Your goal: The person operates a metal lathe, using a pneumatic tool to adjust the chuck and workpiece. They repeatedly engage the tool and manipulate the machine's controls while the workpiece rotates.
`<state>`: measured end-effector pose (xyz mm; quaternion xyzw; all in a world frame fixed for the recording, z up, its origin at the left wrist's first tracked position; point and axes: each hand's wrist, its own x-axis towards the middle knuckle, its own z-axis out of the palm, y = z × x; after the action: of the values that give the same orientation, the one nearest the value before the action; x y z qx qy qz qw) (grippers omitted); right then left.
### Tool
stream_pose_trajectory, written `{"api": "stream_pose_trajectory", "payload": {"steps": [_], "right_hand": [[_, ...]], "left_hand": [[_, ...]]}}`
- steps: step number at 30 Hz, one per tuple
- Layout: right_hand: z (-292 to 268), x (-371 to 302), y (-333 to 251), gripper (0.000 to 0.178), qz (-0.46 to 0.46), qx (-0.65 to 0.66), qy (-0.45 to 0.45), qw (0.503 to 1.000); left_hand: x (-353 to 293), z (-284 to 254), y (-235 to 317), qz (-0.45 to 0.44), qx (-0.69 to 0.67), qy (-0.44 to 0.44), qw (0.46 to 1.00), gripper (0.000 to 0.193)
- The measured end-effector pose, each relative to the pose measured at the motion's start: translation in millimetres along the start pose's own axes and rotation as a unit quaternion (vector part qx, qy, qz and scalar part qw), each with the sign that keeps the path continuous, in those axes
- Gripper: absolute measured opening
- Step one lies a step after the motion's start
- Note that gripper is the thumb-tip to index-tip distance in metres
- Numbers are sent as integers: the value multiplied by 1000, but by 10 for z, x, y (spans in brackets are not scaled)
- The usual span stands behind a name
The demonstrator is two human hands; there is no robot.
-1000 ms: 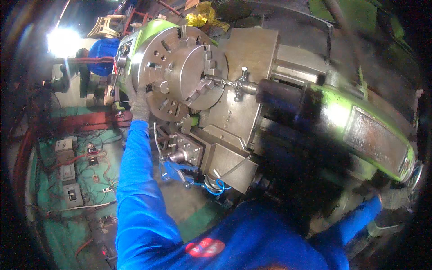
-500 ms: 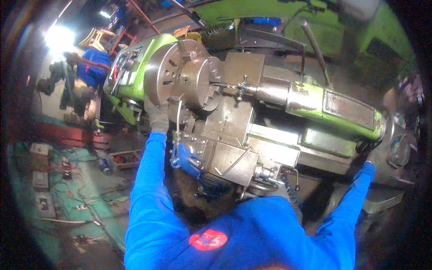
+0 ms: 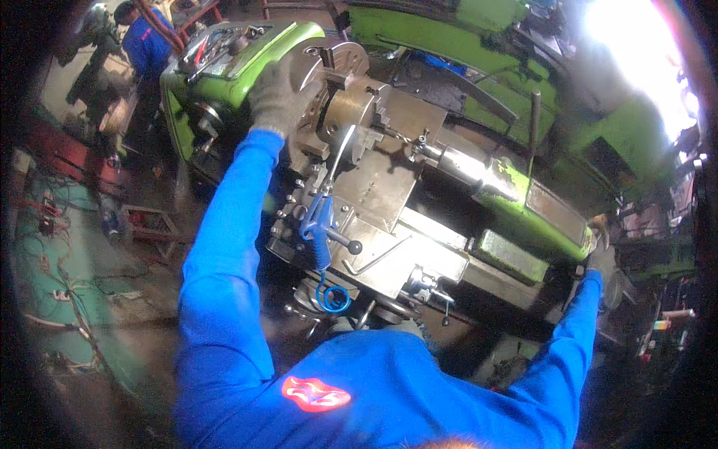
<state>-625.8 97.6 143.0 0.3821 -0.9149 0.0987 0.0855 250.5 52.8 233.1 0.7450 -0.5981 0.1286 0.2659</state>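
My left hand, in a grey glove, is at the rim of the lathe chuck; its fingers curl over the edge, partly blurred. A thick round metal workpiece sits in the chuck's jaws. Facing it, a drill bit projects from the tailstock spindle. At the far right end of the green tailstock, my gloved right hand is closed on the handwheel, its fingertips hard to see. A blue air gun with a coiled hose hangs at the tool post, its nozzle pointing toward the chuck.
A bent metal wrench lies on the carriage. Hand tools rest on the green headstock. Cables cross the green floor at left. Behind the lathe stand other green machines. Another person in blue is at the far left.
My left hand has moved up and over the chuck from its lower near edge. The chuck appears to have turned. My right hand remains at the tailstock end, while the whole view has shifted.
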Motion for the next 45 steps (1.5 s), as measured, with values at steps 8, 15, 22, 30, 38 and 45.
{"api": "stream_pose_trajectory", "payload": {"steps": [8, 15, 22, 30, 38, 45], "right_hand": [[223, 143, 284, 53, -52, 65, -9, 997], [178, 59, -6, 48, -46, 108, -49, 992], [94, 25, 8, 46, -56, 121, -61, 989], [-14, -86, -178, 44, -76, 150, -76, 983], [412, 249, 248, 49, -130, 79, -36, 988], [477, 234, 205, 56, -56, 151, -25, 987]], "left_hand": [[571, 218, 233, -112, 85, -105, 985, 99], [512, 275, -244, 20, 11, -47, 999, 88], [512, 336, -246, 20, -2, -45, 999, 88], [528, 362, -286, 24, 2, -40, 999, 88], [503, 314, -284, 27, -38, -52, 998, 88], [262, 235, -303, 21, -79, -22, 996, 83]]}}
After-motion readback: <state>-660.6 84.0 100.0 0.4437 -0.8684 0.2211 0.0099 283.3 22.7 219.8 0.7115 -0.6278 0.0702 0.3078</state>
